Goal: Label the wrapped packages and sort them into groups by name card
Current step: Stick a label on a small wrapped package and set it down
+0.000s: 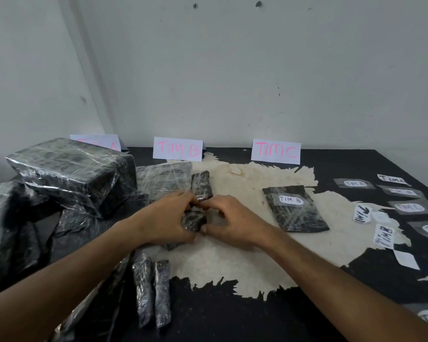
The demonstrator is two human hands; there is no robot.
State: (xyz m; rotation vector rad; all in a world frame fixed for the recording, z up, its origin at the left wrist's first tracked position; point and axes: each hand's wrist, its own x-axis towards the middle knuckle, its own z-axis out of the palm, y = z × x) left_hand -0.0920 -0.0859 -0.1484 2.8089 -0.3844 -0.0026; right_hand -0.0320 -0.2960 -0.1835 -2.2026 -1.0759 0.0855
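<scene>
Both hands meet in the middle of the black bench [232,317], over a big torn patch of pale paper [245,243]. The left hand [166,218] curls its fingers round a small black package wrapped in shiny clear film [194,219]. The right hand [229,222] pinches the same small package from the other side, with its fingertips at the top edge. So each grip is closed on that package.

Just behind the hands stands another small wrapped package [202,185], and behind that a flat wrapped one [164,180]. A big black wrapped box [72,174] sits on a heap of more wrapped packages at the left. Two thin wrapped sticks [152,292] lie side by side near the front edge.

To the right lies a flat black wrapped package with a white sticker that says TIM B [294,208].

Three white name cards stand at the back by the wall. One says TIM B [178,148] and one says TIM C [276,151]. The left card [101,141] is partly hidden by the big box.

Loose paper labels and taped labels [403,208] are spread on the right side of the bench.
</scene>
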